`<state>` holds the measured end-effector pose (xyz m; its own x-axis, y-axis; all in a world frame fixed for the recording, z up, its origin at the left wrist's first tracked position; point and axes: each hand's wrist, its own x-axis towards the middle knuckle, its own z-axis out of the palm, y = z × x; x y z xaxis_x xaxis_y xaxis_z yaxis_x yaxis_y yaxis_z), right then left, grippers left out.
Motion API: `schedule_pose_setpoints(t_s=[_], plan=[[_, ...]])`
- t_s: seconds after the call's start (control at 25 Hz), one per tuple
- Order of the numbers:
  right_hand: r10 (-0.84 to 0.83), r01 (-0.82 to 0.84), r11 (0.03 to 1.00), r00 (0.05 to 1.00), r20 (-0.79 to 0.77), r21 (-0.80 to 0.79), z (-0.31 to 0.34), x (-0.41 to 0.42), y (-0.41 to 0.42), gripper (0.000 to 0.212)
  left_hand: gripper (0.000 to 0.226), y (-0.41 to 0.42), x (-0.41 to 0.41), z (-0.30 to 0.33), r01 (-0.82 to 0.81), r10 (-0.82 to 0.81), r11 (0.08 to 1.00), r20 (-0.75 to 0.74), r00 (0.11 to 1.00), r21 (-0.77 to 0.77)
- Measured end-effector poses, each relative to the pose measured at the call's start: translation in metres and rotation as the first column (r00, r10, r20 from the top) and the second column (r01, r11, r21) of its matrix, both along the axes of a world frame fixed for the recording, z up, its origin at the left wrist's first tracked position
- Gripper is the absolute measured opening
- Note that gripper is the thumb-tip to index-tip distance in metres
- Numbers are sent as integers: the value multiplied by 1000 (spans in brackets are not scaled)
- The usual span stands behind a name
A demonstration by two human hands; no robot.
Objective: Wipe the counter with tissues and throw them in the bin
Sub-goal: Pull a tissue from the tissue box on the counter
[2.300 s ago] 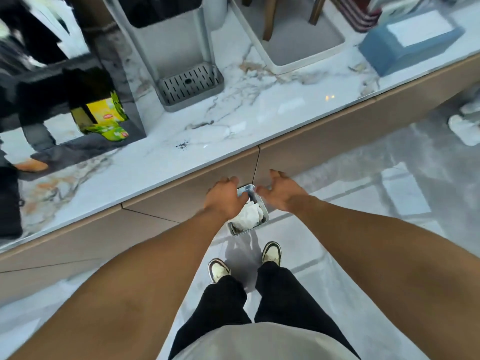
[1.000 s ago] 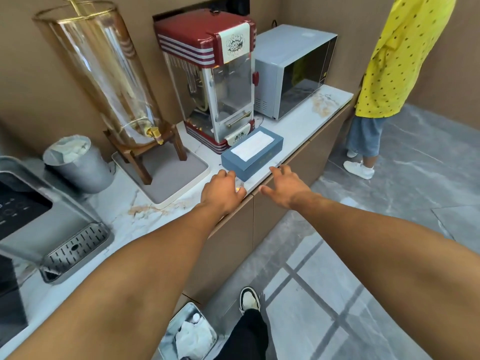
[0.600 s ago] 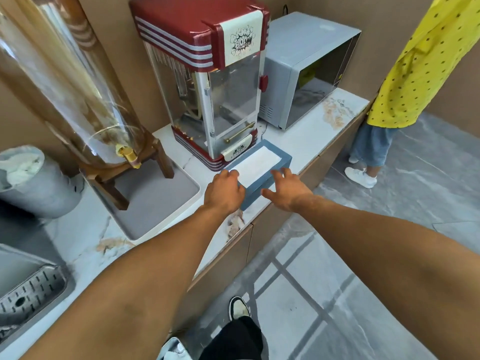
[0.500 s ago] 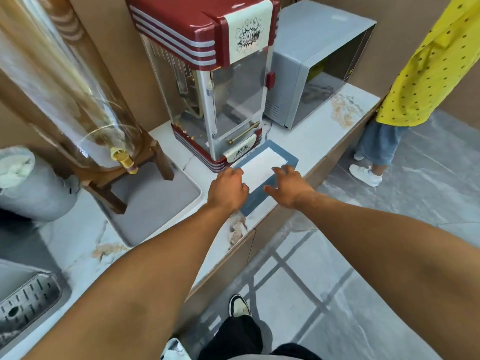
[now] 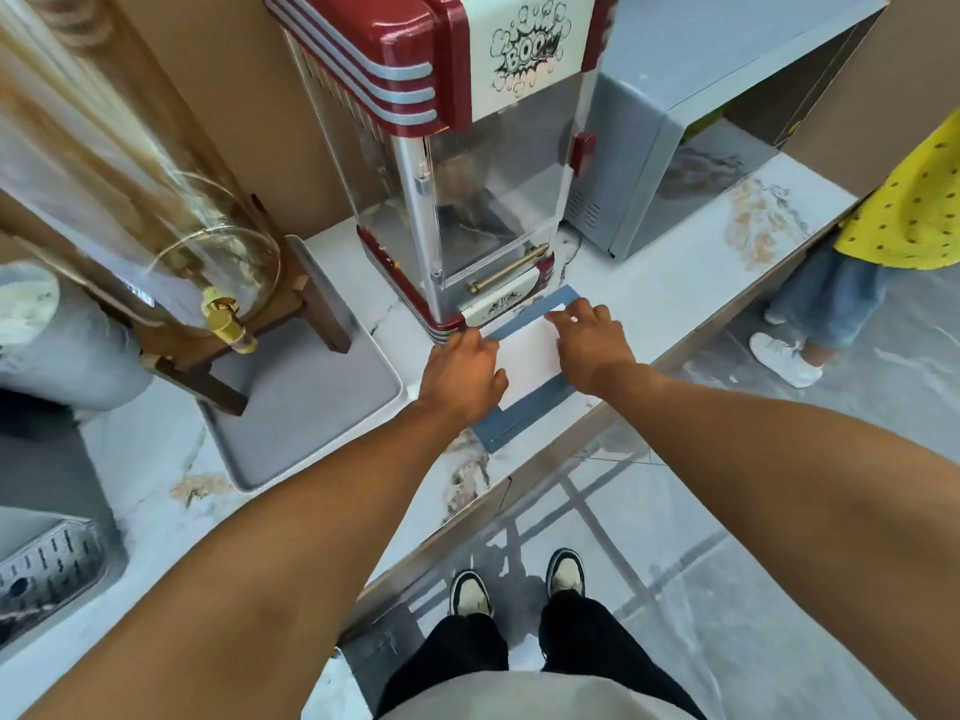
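A blue tissue box (image 5: 514,428) with a white top panel lies on the white marble counter (image 5: 665,288), just in front of the popcorn machine. My left hand (image 5: 460,374) rests on the box's left edge, fingers curled over it. My right hand (image 5: 592,343) lies flat on the box's right side, fingers spread toward its far corner. Neither hand holds a loose tissue. The bin is out of view.
A red popcorn machine (image 5: 457,137) stands behind the box, a grey microwave (image 5: 691,122) to its right. A glass drink dispenser (image 5: 135,200) sits on a grey tray (image 5: 306,407) at the left. A person in a yellow top (image 5: 904,215) stands at the counter's right end.
I have come away from the floor bin and stepped up to the counter. Both hands have moved forward from the counter edge onto the tissue box.
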<state>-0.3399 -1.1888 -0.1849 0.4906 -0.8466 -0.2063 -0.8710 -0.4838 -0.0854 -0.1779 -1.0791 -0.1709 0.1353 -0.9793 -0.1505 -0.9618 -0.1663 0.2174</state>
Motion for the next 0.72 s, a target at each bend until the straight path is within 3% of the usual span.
schedule_pose_setpoints(t_s=[0.28, 0.52, 0.72], plan=[[117, -124, 989, 989, 86, 77, -3, -8, -16, 76, 35, -2, -7, -5, -54, 52, 997, 49, 997, 55], [148, -165, 983, 973, 179, 83, 0, -12, -31, 36, 27, -4, -12, -6, -90, 87, 995, 47, 995, 45], [193, -209, 972, 970, 147, 103, 12, -8, -29, 29, 28, 0, -10, 1, -136, 135, 991, 67, 989, 9]])
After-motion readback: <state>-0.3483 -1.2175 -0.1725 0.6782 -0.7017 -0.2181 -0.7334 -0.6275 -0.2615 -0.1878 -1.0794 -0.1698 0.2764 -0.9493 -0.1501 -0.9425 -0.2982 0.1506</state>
